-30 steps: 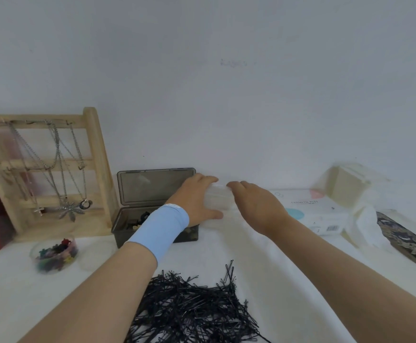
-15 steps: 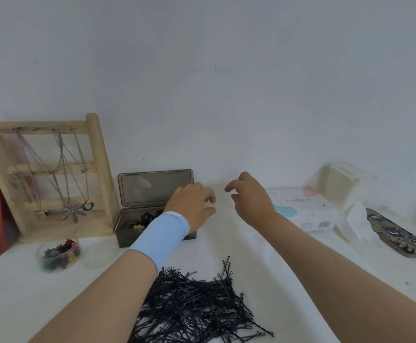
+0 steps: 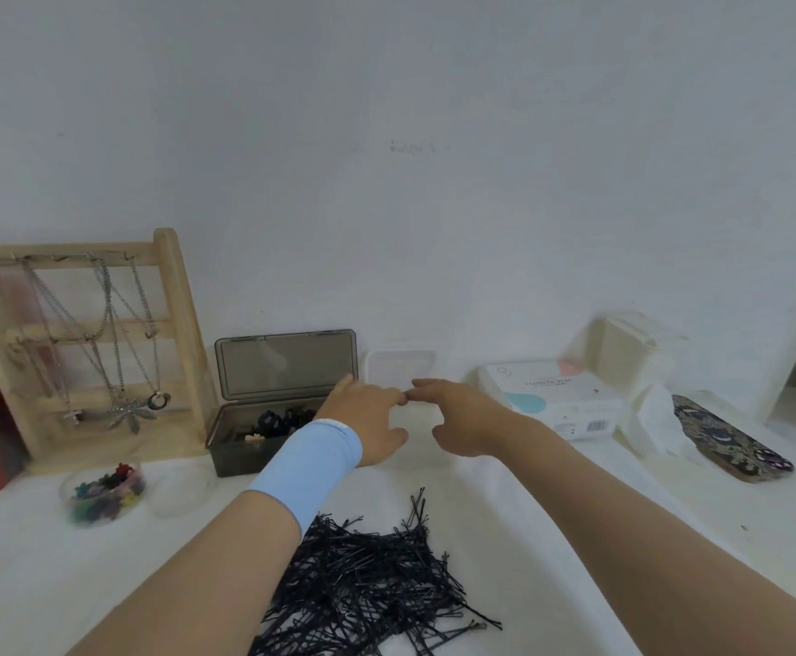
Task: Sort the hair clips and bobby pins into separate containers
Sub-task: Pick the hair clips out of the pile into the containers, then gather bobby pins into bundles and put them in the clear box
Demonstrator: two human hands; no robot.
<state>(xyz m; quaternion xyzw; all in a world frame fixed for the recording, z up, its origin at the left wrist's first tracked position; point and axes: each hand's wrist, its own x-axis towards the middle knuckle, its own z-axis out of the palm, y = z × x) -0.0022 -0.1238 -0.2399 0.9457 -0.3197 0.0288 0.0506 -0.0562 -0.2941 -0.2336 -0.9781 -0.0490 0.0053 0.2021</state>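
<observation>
Both hands are reaching to the back of the white surface [image 3: 32, 584]. The left hand [image 3: 367, 419], with a pale blue wristband [image 3: 311, 461], and the right hand [image 3: 464, 414] are meeting at a small clear box [image 3: 398, 369]. Its thin, frosted lid is standing upright against the wall. The fingers [image 3: 389, 400] of each hand are curving loosely inward, with the tips touching over the spot where the box's tray should be. The plastic is nearly vanishing against the white, so I cannot tell whether either hand is gripping it or only hovering at it. My guess is that this box is being readied as the home for the bobby pins [image 3: 367, 575].

The pins are lying nearest the person in a loose black heap of thin, springy wire, crossing every way. That tangle is likely to snag when picked from.

The hair clips [image 3: 278, 421], dark and chunky, are sitting in a smoky grey hinged box [image 3: 244, 454] just left of the left hand, its lid propped open for easy dropping-in. Further left, a round clear tub [image 3: 103, 494] is holding small coloured claw clips, with a second round clear piece [image 3: 181, 490] beside it. A slanted wooden rack [image 3: 178, 324] behind them is carrying metal chains.
</observation>
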